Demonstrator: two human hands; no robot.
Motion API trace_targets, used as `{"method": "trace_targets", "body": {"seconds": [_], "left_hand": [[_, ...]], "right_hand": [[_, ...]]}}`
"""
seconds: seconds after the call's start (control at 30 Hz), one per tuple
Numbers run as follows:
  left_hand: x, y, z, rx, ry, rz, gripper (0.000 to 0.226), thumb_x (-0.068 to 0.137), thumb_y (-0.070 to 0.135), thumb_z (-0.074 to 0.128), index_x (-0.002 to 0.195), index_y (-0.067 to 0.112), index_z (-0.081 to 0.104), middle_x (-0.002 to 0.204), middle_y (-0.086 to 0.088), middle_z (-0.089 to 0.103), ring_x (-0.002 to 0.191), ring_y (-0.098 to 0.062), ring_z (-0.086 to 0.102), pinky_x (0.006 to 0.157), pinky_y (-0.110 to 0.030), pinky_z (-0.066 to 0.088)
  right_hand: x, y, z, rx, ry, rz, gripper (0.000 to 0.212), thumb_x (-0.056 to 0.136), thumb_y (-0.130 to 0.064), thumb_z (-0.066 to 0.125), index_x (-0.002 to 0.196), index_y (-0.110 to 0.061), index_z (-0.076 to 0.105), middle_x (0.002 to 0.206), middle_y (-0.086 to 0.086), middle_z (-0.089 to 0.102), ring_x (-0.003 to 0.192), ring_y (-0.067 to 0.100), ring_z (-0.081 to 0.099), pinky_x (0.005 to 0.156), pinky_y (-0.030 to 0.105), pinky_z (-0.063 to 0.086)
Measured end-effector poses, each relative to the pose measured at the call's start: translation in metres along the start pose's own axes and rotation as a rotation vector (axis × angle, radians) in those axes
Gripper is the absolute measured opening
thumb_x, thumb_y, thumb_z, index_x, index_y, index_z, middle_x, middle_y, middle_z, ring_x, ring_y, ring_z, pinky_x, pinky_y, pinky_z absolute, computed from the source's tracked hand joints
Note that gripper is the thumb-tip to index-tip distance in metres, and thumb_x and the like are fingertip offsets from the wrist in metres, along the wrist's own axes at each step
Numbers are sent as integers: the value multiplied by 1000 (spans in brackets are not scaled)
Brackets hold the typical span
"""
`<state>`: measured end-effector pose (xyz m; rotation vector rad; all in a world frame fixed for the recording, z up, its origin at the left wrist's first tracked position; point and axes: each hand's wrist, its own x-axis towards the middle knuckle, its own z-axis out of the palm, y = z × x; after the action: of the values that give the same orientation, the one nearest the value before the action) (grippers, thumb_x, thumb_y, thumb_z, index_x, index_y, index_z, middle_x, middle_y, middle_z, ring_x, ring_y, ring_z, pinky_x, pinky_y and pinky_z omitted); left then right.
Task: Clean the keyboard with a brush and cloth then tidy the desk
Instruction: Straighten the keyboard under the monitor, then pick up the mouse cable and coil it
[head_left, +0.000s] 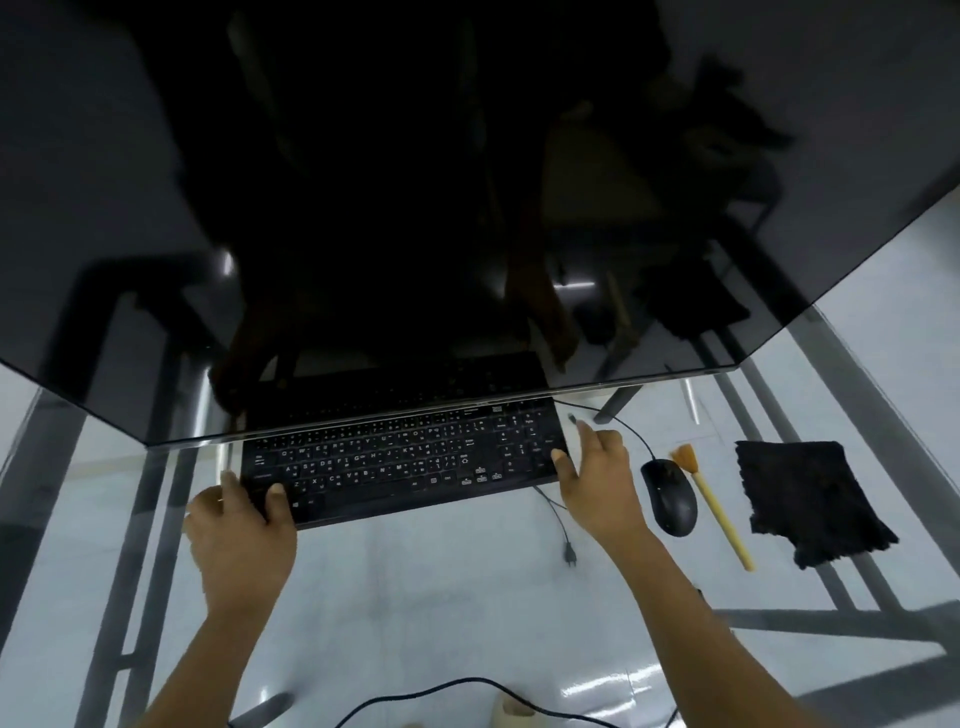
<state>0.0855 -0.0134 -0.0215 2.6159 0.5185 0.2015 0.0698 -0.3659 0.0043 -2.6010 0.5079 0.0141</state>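
Observation:
A black keyboard lies on the glass desk, its far edge under the monitor. My left hand grips its near-left corner, thumb on top of the keys. My right hand holds the right end, thumb on the keypad edge and fingers round the side. A brush with a pale wooden handle and orange bristles lies to the right of the mouse. A black cloth lies flat further right. Neither hand touches brush or cloth.
A large dark monitor overhangs the far half of the desk. A black mouse sits between keyboard and brush, its cable running behind. The glass desk shows its metal frame and a loose cable with a plug beneath.

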Motion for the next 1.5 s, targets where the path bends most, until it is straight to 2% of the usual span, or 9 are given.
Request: {"method": "trace_targets", "body": {"seconds": [0.1, 0.2, 0.33, 0.5, 0.77, 1.27, 1.37, 1.43, 1.5], "left_hand": [[-35, 37, 5, -64, 14, 187, 48, 91, 22, 54, 127, -8, 47, 121, -31, 46, 112, -48, 41, 92, -59, 41], [-71, 88, 26, -103, -157, 437, 54, 96, 30, 46, 139, -1, 41, 143, -20, 39, 133, -35, 33, 109, -52, 32], [-97, 143, 59, -3, -305, 689, 59, 94, 39, 29, 141, 6, 42, 150, -9, 37, 140, -24, 28, 114, -47, 23], [-101, 176, 85, 144, -366, 811, 59, 93, 40, 28, 138, 6, 45, 149, -10, 38, 140, -24, 30, 113, -46, 17], [-95, 190, 102, 209, -367, 804, 63, 98, 44, 17, 140, 4, 42, 151, -9, 36, 142, -23, 28, 112, -47, 14], [-96, 172, 84, 54, -367, 758, 57, 98, 39, 31, 147, 11, 28, 157, 0, 20, 146, -12, 9, 116, -43, 9], [-92, 139, 56, -42, -314, 636, 54, 96, 39, 34, 141, 11, 41, 151, -3, 35, 141, -16, 26, 115, -43, 24], [-94, 108, 33, -105, -279, 543, 53, 94, 44, 35, 132, 12, 54, 135, -2, 50, 126, -19, 44, 105, -39, 40], [-102, 70, 7, -98, -237, 522, 52, 93, 50, 34, 119, 14, 62, 116, 0, 57, 108, -19, 53, 95, -32, 42]], "right_hand": [[-14, 34, -28, -124, 174, -2, 49, 87, -21, 68, 131, -5, 54, 117, 21, 56, 104, 39, 55, 88, 49, 50], [-25, 72, -44, -211, 211, 67, 49, 81, -17, 73, 127, -8, 58, 117, 22, 57, 95, 41, 56, 80, 51, 51], [-28, 95, -38, -196, 160, 22, 48, 76, -11, 78, 121, -11, 62, 115, 21, 57, 90, 39, 56, 76, 52, 54], [-4, 89, -33, -237, 198, -148, 50, 72, -12, 81, 119, -11, 63, 112, 16, 59, 92, 35, 58, 73, 43, 55], [59, 103, -37, -353, 263, -105, 49, 76, -30, 80, 120, -14, 64, 109, 11, 64, 93, 33, 61, 78, 45, 46], [51, 107, -40, -265, 325, -74, 45, 87, -27, 69, 129, -12, 58, 127, 16, 55, 110, 35, 54, 89, 50, 42], [20, 91, -36, -206, 334, -117, 42, 86, -23, 69, 126, -11, 60, 126, 14, 54, 110, 35, 53, 91, 52, 41], [-2, 70, -25, -179, 288, -191, 42, 83, -20, 72, 123, -11, 62, 123, 14, 55, 111, 35, 54, 95, 54, 40], [-25, 43, -8, -147, 216, -291, 43, 80, -19, 75, 121, -13, 63, 122, 13, 57, 109, 34, 56, 89, 51, 45]]}}
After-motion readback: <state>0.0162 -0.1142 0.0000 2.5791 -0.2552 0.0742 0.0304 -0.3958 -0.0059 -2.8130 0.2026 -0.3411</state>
